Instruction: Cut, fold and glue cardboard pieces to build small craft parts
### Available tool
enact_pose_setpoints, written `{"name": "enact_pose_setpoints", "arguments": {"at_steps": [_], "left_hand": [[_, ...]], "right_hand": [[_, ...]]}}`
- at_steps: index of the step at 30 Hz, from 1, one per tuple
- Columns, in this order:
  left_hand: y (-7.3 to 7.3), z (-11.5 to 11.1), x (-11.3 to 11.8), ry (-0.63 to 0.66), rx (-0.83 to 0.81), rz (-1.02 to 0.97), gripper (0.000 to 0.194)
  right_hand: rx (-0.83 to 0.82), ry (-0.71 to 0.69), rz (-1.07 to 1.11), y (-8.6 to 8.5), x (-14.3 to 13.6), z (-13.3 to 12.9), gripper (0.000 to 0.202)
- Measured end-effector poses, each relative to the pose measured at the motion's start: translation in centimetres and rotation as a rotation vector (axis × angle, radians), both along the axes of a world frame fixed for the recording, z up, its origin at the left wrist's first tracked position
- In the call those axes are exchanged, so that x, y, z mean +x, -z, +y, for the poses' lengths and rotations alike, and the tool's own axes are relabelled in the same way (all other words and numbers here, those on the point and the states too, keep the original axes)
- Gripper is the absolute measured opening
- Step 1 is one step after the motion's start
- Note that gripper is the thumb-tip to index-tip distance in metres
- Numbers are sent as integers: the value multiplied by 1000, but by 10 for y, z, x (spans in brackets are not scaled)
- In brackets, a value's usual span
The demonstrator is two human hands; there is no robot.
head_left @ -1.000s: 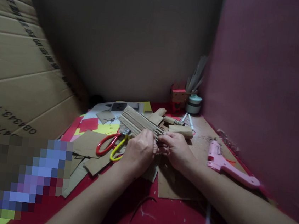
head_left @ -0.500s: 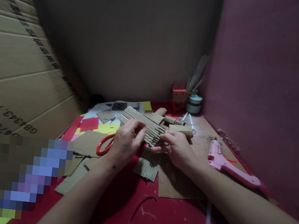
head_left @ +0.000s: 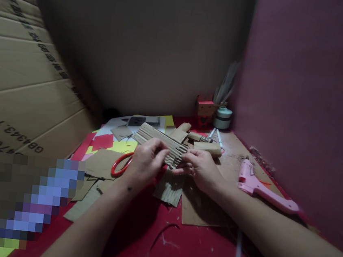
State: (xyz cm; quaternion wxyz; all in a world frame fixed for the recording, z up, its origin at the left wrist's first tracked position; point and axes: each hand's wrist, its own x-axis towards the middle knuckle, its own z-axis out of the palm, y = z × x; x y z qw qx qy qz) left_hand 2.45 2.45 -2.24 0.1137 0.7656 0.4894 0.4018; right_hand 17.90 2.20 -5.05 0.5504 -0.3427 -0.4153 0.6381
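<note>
Corrugated card [head_left: 158, 137] sits slanted between your hands above the red worktop [head_left: 131, 238]. Nearest, a pixelated patch [head_left: 39, 204] blots out the lower left. Your left hand [head_left: 147, 158], fingers curled nearly together, covers part of the card's edge; can't tell if it grips. It's pulled back from your right hand [head_left: 202, 168] since a second ago, now hiding the scissors' [head_left: 113, 168] yellow loop. Your right fingers pinch the card's near corner, some tips hidden.

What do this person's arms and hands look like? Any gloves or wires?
The left hand and right hand wear no gloves, and no sleeves or cables show on the forearms. A small dark spot marks the left wrist.
</note>
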Motion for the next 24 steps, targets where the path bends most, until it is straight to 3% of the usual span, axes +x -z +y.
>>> {"name": "enact_pose_setpoints", "arguments": {"at_steps": [4,8,11,21,22,24], "left_hand": [[9,-4,11,65,117,284,9],[16,-5,17,-33,172,485,15],[13,-3,12,-124,195,494,13],[-12,33,-47,-598,232,-184,23],[-12,37,-52,-631,193,-303,30],[-12,40,-58,-505,-72,-592,29]], "right_hand": [[-2,29,16,2,0,1,13],[-9,-5,3,2,-1,0,12],[-8,-6,-13,0,-1,-1,11],[-4,-30,4,-2,4,3,2],[-2,-49,1,-2,4,3,2],[5,-72,-2,-5,6,2,3]]}}
